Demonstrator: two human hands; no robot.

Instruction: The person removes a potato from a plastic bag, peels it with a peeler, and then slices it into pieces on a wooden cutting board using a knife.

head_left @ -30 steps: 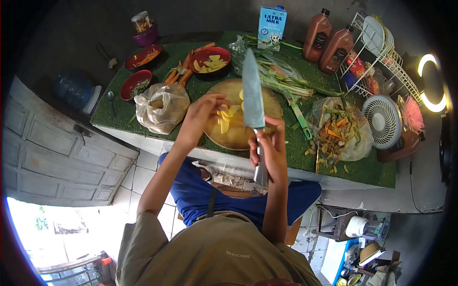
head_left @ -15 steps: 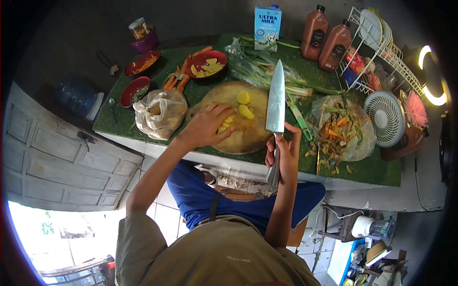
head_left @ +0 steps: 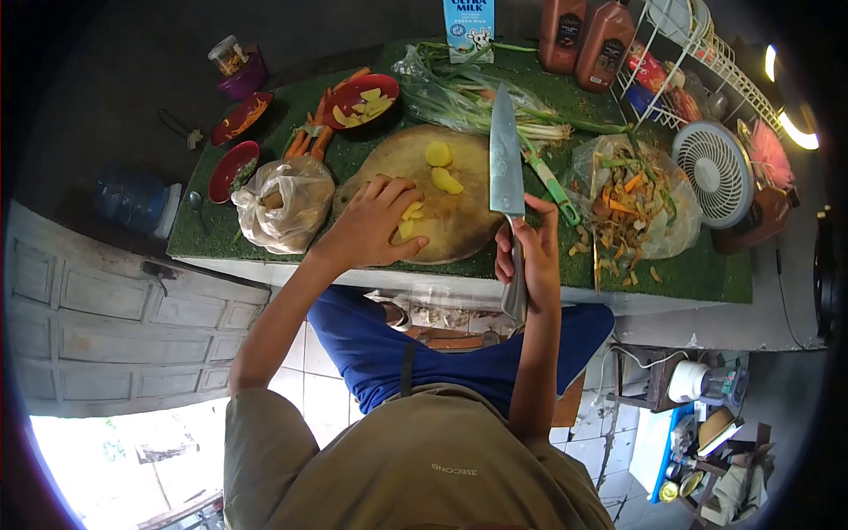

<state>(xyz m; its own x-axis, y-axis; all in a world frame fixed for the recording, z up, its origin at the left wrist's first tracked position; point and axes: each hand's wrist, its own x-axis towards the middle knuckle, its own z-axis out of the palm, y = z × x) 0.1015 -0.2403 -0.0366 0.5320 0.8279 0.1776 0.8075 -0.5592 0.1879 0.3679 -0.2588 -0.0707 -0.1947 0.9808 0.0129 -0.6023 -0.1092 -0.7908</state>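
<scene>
My right hand point(head_left: 528, 253) grips the handle of a large kitchen knife point(head_left: 506, 168), its blade raised over the right edge of the round wooden cutting board point(head_left: 468, 225). My left hand point(head_left: 371, 223) rests on the board's near left part, fingers curled over a small heap of yellow potato slices point(head_left: 409, 221). Two bigger yellow potato pieces point(head_left: 442, 168) lie loose further back on the board, apart from both hands.
A red bowl of yellow slices point(head_left: 364, 97), carrots point(head_left: 306, 140), two more red bowls point(head_left: 235, 119), a plastic bag point(head_left: 283, 201), leeks point(head_left: 481, 99), a green peeler point(head_left: 552, 184), a bag of peelings point(head_left: 629, 212), a milk carton point(head_left: 469, 26), sauce bottles point(head_left: 590, 37), a fan point(head_left: 715, 172) and a dish rack point(head_left: 698, 62) crowd the green mat.
The knife swung from over the board's middle to its right edge. My left hand slid toward the near left of the board, gathering the slices; two potato pieces now lie uncovered.
</scene>
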